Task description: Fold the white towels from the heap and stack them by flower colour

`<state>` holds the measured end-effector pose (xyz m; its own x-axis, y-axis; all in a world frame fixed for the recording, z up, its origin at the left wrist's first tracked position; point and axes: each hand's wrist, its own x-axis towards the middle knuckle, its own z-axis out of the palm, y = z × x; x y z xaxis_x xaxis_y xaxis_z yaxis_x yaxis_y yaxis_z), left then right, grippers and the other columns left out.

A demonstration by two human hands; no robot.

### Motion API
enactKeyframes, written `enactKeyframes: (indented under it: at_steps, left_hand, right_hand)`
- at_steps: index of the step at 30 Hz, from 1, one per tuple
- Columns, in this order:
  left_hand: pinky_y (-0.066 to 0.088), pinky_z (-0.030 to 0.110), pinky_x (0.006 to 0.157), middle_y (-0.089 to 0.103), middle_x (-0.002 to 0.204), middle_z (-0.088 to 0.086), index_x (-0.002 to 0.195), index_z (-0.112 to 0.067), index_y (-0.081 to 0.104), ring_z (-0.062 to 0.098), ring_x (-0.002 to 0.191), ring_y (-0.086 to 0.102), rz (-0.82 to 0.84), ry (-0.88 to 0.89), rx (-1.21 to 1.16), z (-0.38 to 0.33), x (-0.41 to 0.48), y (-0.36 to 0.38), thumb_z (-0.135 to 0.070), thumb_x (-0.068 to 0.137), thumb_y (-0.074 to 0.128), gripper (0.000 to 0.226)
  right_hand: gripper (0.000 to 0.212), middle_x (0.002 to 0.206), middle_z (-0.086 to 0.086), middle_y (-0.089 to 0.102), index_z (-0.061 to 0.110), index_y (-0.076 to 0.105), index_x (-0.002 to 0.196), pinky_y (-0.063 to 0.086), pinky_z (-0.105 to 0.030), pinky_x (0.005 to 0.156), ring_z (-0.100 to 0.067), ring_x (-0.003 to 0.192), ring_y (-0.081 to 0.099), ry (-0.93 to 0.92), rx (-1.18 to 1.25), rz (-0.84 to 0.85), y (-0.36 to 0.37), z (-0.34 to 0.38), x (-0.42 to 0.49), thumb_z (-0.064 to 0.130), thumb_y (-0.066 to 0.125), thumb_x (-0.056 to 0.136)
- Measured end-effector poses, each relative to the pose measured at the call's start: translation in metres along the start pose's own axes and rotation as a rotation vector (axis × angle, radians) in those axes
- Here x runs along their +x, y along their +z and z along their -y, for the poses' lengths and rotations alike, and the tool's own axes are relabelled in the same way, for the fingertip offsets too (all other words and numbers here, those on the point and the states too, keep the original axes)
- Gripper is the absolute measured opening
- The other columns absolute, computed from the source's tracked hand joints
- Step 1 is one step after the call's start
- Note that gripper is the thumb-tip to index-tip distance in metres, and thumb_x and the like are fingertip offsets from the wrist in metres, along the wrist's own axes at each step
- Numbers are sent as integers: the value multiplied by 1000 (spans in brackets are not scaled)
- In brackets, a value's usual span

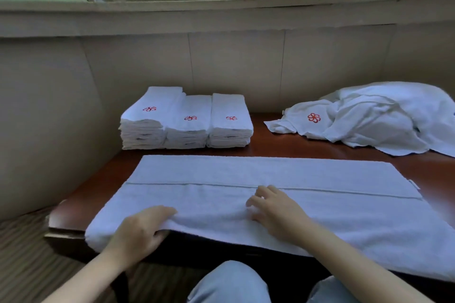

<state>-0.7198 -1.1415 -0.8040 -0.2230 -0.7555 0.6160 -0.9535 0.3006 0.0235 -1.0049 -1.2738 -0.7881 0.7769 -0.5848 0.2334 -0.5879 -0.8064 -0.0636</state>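
A white towel (221,174) lies spread lengthwise across the front of the dark wooden table (270,147), folded over once along its length. My left hand (140,229) grips its near edge, fingers on top and thumb beneath. Further right, my right hand (273,209) rests on the cloth with fingers slightly bent. Three stacks of folded towels with red flowers (187,123) stand side by side at the back left. The heap of unfolded towels (374,118) lies at the back right, one red flower showing.
A beige panelled wall (234,64) and a window sill run right behind the table. The table's left front corner (53,226) juts over striped flooring. My knees in light jeans (231,283) are below the table's near edge.
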Motion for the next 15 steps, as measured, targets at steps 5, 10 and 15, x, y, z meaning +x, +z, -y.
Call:
enactKeyframes:
  at_steps: [5, 10, 15]
  left_hand:
    - [44, 21, 77, 65, 112, -21, 114, -30, 65, 7, 102, 63, 202, -414, -14, 23, 34, -16, -17, 86, 62, 31]
    - [44, 30, 70, 56, 82, -16, 73, -37, 50, 13, 82, 56, 490, -570, 150, 57, 57, -47, -34, 93, 47, 20]
    - [46, 30, 72, 66, 77, -9, 72, -25, 62, 13, 76, 60, 584, -713, 54, 107, 52, -65, -14, 87, 54, 20]
  right_hand:
    - [42, 123, 5, 44, 23, 41, 115, 32, -32, 84, -21, 103, 48, -149, 86, 185, -1, 42, -4, 52, 49, 85]
    - [11, 112, -3, 54, 19, 46, 99, 30, -32, 67, -30, 99, 54, 86, 51, 175, -12, 33, 13, 21, 38, 92]
    - [8, 101, -4, 58, 24, 34, 92, 39, -34, 68, -28, 90, 54, 319, 91, 189, -18, -11, 28, 19, 39, 96]
